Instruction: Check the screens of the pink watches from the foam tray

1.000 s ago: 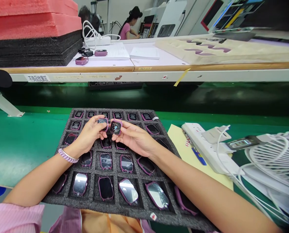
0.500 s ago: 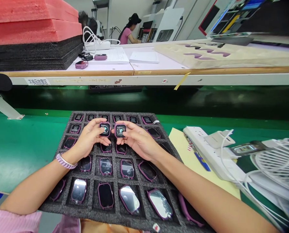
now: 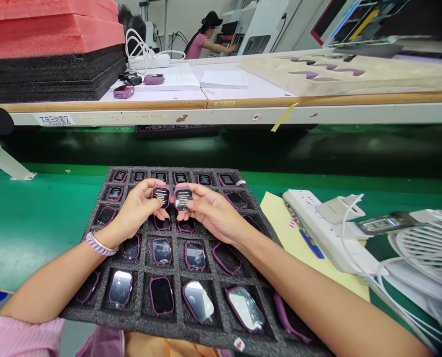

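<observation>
A black foam tray (image 3: 142, 312) with many square pockets lies on the green belt in front of me. Most pockets hold purple-cased smartwatch bodies (image 3: 161, 295), screens up. My left hand (image 3: 137, 210) is closed on one purple watch body (image 3: 161, 195), thumb on its lit screen. My right hand (image 3: 209, 210) is closed on a second watch body (image 3: 183, 198), also lit with text. Both watches are held side by side just above the tray's second and third rows. A coiled purple band (image 3: 101, 242) sits on my left wrist.
A white power strip (image 3: 310, 223) with plugged adapters, cables and a white fan guard (image 3: 425, 243) lie at the right on yellow paper (image 3: 280, 218). Behind the belt a bench carries red and black foam sheets (image 3: 50, 49), watches and white boxes. A person works at the far back.
Both watch screens changed from round dial graphics to lines of text. My hands stayed above the tray, barely shifting.
</observation>
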